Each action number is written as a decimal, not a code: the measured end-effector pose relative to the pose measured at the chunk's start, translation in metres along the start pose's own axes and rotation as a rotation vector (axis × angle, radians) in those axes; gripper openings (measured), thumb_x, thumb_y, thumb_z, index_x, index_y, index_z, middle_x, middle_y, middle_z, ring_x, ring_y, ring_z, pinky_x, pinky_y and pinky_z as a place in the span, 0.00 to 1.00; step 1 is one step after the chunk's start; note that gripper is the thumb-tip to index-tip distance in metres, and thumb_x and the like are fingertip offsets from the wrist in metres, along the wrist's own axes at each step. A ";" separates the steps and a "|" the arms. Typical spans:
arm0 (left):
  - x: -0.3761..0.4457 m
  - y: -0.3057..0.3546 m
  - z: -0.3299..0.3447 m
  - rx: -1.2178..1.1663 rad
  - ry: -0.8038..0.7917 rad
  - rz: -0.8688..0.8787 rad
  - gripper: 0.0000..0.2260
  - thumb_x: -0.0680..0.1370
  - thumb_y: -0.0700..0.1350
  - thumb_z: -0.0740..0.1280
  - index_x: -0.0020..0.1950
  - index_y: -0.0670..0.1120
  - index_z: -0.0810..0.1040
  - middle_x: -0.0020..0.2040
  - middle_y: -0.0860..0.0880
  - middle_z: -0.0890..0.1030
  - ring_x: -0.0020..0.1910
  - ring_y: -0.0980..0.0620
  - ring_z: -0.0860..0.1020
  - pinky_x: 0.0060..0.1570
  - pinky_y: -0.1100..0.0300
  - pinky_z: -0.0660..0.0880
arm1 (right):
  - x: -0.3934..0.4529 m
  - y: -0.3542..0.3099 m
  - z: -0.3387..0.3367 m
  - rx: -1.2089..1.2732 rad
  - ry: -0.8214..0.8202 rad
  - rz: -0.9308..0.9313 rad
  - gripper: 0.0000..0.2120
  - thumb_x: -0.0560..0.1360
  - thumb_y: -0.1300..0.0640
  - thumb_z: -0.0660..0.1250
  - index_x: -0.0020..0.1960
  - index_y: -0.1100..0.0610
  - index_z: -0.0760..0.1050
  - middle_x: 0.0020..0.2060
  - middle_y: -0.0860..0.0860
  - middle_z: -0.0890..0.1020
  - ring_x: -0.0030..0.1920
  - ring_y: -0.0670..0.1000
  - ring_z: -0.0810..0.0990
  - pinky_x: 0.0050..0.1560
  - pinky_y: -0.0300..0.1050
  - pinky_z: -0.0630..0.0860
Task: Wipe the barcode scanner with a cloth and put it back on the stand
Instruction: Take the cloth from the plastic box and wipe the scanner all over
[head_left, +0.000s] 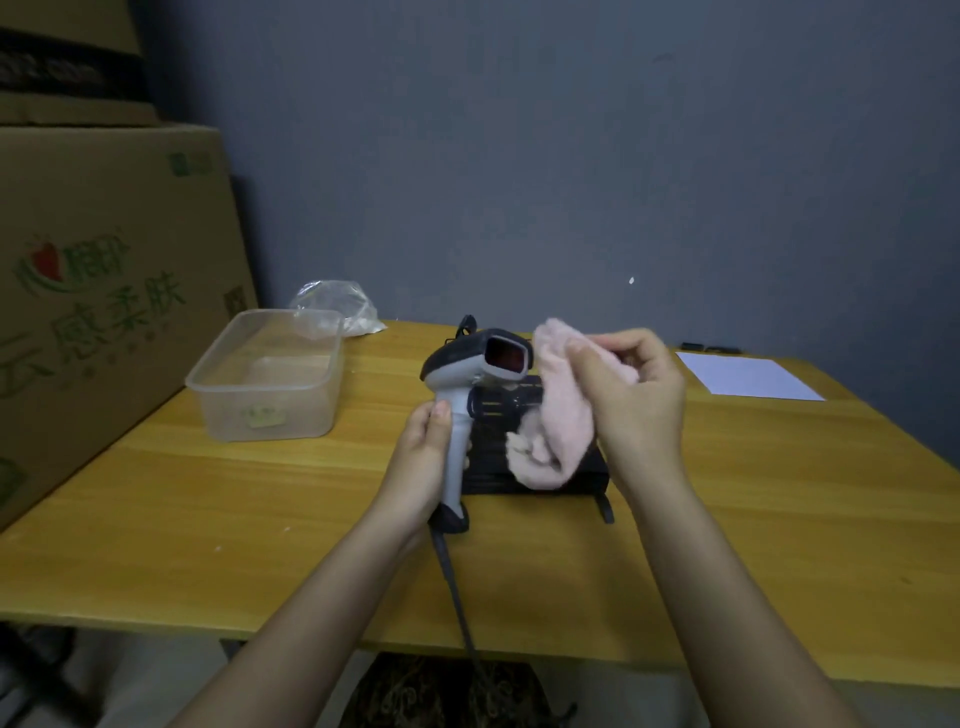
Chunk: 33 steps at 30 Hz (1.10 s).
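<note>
Pink cloth (558, 410), bunched in the right hand (631, 395), sits just beside the barcode scanner (470, 374); the left hand (423, 457) clamps its handle above the black stand (540, 478) mid-table (208, 499). Wiping looks underway; restanding remains.

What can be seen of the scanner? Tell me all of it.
The scanner is a pistol-shaped handheld of light grey plastic, with a dark top shell and a dark foot on the grip. Its window, reddish inside, faces right towards the pink cloth, whose upper edge lies beside the window; contact cannot be told. It is held upright above the black stand, off it. The left hand wraps the grip; the right hand holds the cloth. A dark cable runs from the foot over the table's near edge.
</note>
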<state>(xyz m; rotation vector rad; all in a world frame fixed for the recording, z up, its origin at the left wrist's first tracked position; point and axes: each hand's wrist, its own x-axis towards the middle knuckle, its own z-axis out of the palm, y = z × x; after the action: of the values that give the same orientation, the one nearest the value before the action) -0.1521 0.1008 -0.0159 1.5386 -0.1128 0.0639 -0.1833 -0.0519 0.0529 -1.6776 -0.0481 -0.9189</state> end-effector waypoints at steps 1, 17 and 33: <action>0.000 0.000 -0.001 0.006 -0.010 0.000 0.15 0.82 0.52 0.53 0.58 0.45 0.73 0.47 0.45 0.78 0.44 0.49 0.77 0.46 0.53 0.74 | -0.004 0.001 0.002 -0.155 -0.060 -0.114 0.06 0.71 0.64 0.71 0.39 0.57 0.76 0.36 0.49 0.80 0.38 0.46 0.78 0.38 0.40 0.73; -0.002 0.006 -0.005 -0.007 0.036 0.025 0.14 0.82 0.51 0.53 0.55 0.44 0.73 0.43 0.48 0.77 0.40 0.51 0.76 0.41 0.59 0.73 | 0.010 0.015 0.000 -0.526 -0.102 -0.358 0.07 0.71 0.64 0.69 0.37 0.58 0.73 0.34 0.49 0.75 0.41 0.56 0.76 0.36 0.34 0.64; 0.001 0.005 0.008 -0.068 -0.015 -0.102 0.13 0.81 0.52 0.55 0.54 0.44 0.72 0.40 0.48 0.75 0.37 0.52 0.75 0.38 0.60 0.72 | 0.010 0.016 0.011 -0.388 -0.181 -0.363 0.04 0.69 0.65 0.66 0.41 0.60 0.72 0.40 0.53 0.74 0.41 0.49 0.72 0.39 0.40 0.65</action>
<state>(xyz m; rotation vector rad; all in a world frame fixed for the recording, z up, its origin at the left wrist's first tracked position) -0.1516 0.0933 -0.0108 1.4747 -0.0480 -0.0326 -0.1630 -0.0518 0.0453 -2.1561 -0.3233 -1.0923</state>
